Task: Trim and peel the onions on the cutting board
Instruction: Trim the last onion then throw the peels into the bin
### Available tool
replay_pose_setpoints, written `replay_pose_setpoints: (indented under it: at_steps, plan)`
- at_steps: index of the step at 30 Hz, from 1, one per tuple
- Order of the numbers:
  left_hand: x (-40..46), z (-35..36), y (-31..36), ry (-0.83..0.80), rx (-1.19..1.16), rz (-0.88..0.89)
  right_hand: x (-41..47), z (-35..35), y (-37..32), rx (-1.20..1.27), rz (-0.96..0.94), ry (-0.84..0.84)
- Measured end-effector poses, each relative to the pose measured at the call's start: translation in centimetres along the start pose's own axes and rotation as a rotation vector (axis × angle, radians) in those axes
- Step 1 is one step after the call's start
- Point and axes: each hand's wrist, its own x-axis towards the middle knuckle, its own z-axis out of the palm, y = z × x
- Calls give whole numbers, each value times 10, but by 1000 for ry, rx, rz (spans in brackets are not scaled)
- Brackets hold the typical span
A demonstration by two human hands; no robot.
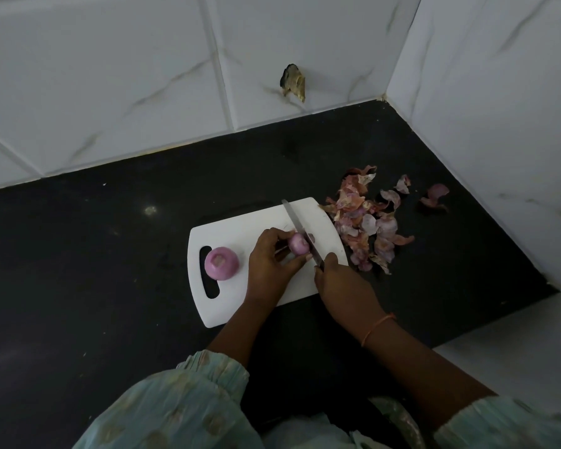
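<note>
head: left hand (268, 260) pinches onion (298, 244), right hand (340, 281) grips knife (300, 230).

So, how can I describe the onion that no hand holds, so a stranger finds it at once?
Find the white cutting board on the dark counter. At its left end, beside the handle slot, sits a peeled purple onion, cut face up. Unlike the smaller onion that the left hand holds under the knife, it stands alone and untouched.
</note>
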Motion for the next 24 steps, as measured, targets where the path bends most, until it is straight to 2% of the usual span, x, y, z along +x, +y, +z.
replay_pose_setpoints:
  at_steps: [8, 11, 13, 15, 18, 20, 24]
  plan:
    - [-4, -3, 7, 81, -161, -26, -6, -2, 8, -91, -27, 149]
    - [-4, -5, 6, 103, -184, -20, -6, -18, 22, 40, 153, 88]
    - [-4, -6, 8, 94, -170, 0, -7, -30, 34, 110, 223, 173]
    - [-3, -7, 10, 86, -165, 19, -9, -39, 41, 90, 204, 237]
    - [-4, -8, 8, 82, -172, 15, -10, -43, 44, 57, 196, 220]
    - [-4, -8, 7, 81, -197, -1, -11, -42, 38, 100, 174, 268]
    - [-4, -6, 7, 42, -242, -38, -14, -27, 24, 196, 91, 237]
